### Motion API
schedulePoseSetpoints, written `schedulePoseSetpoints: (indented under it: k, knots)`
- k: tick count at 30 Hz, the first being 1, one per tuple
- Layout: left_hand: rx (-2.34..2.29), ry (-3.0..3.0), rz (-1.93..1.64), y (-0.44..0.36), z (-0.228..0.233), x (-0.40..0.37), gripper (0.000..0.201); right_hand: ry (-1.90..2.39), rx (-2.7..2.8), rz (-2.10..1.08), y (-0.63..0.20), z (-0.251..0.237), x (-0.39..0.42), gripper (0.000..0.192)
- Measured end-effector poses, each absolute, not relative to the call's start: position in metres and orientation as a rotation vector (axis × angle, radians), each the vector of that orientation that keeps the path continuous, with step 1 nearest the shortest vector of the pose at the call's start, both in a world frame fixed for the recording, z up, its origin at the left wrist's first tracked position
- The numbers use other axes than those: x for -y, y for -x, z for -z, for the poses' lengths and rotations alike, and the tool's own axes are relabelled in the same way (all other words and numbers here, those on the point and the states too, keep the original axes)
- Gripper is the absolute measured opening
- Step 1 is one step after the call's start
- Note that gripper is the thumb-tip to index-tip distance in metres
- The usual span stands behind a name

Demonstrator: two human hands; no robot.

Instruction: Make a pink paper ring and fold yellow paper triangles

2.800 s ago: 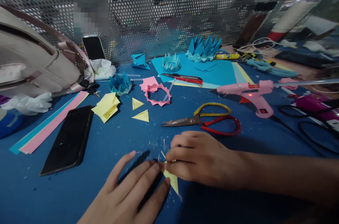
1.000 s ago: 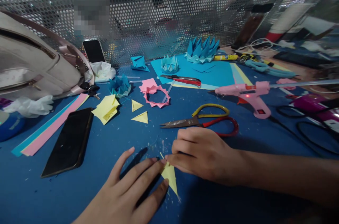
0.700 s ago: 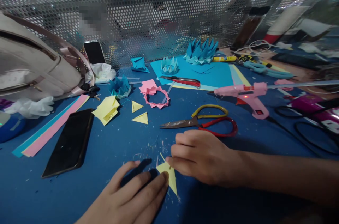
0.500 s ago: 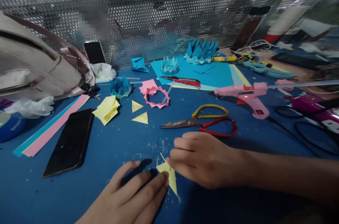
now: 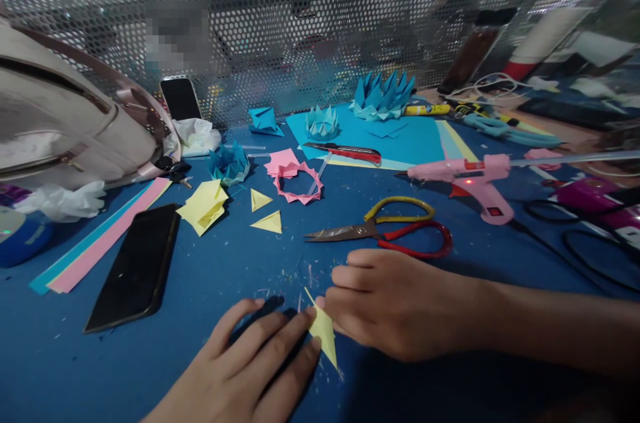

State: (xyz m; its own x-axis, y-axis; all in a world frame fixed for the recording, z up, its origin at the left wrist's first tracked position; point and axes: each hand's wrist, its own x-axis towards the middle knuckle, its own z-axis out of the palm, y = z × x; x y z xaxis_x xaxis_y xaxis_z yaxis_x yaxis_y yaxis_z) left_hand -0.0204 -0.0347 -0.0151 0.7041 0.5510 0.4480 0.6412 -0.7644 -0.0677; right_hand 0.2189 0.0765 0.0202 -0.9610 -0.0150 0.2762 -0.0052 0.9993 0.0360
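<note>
A small folded piece of yellow paper (image 5: pixel 326 336) lies on the blue table, its lower point aimed toward me. My left hand (image 5: pixel 260 356) rests at its left side with fingers spread, middle fingertips touching the paper's edge. My right hand (image 5: pixel 390 303) is curled closed at the upper right edge of the paper, thumb and finger against it. Part of the paper is hidden under the fingers. Beyond my hands are scissors (image 5: pixel 345 232) with one yellow and one red handle. Two small folded yellow triangles (image 5: pixel 268 222) lie farther off, near a pink paper ring (image 5: pixel 320 191).
A pink glue gun (image 5: pixel 480 180) lies at right, its light lit, cable trailing. At left are a black phone (image 5: pixel 133 270), paper strips (image 5: pixel 107 236) and folded yellow sheets (image 5: pixel 204 206). Farther back are a red utility knife (image 5: pixel 345 152), blue paper crowns (image 5: pixel 383 96) and a bag (image 5: pixel 75 116).
My left fingertips have slid off the paper's middle toward its left edge, showing more of it. The paper has turned slightly. My right hand stays closed beside it.
</note>
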Motion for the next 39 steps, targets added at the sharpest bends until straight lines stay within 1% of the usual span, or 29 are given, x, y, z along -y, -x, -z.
schedulePoseSetpoints:
  k: [3,5,9,13,17,19,23,26,28,31,34,37,39]
  knots:
    - [0.941,2.740,0.432,0.024,0.009,0.034,0.042,0.006,2.853,0.054,-0.223,-0.020,-0.080,0.023]
    - [0.932,2.746,0.386,0.026,0.007,0.034,0.041,-0.015,2.859,0.053,-0.226,-0.022,-0.081,0.022]
    - [0.956,2.688,0.531,0.024,0.013,0.034,0.040,-0.019,2.898,0.031,-0.227,-0.025,-0.083,0.018]
    - [0.964,2.710,0.588,0.021,0.015,0.032,0.045,-0.062,2.947,-0.024,-0.223,-0.028,-0.086,0.023]
    - [0.948,2.796,0.688,0.018,0.006,0.026,0.045,-0.138,2.925,-0.012,-0.219,-0.026,-0.089,0.027]
    - [0.988,2.840,0.706,0.014,-0.001,0.022,0.037,-0.111,2.854,0.008,-0.220,-0.021,-0.090,0.030]
    - [1.241,2.900,0.699,0.003,-0.009,0.015,0.016,0.036,2.690,0.049,-0.225,-0.010,-0.093,0.034]
    - [1.354,2.943,0.613,-0.005,-0.012,0.008,0.011,0.059,2.640,0.051,-0.227,-0.007,-0.095,0.035]
    - [1.388,2.952,0.562,-0.010,-0.012,0.003,0.007,0.076,2.620,0.000,-0.227,-0.007,-0.094,0.037]
    - [1.431,2.983,0.549,-0.013,-0.012,-0.005,0.011,0.098,2.594,-0.084,-0.228,-0.006,-0.091,0.038]
    - [1.488,3.036,0.664,-0.013,-0.012,-0.010,0.012,0.153,2.589,-0.194,-0.229,-0.003,-0.087,0.037]
    - [1.551,3.034,0.755,-0.013,-0.012,-0.013,0.008,0.281,2.606,-0.381,-0.228,0.000,-0.084,0.034]
    - [1.613,3.002,0.855,-0.013,-0.012,-0.012,0.008,0.395,2.611,-0.507,-0.226,-0.001,-0.083,0.036]
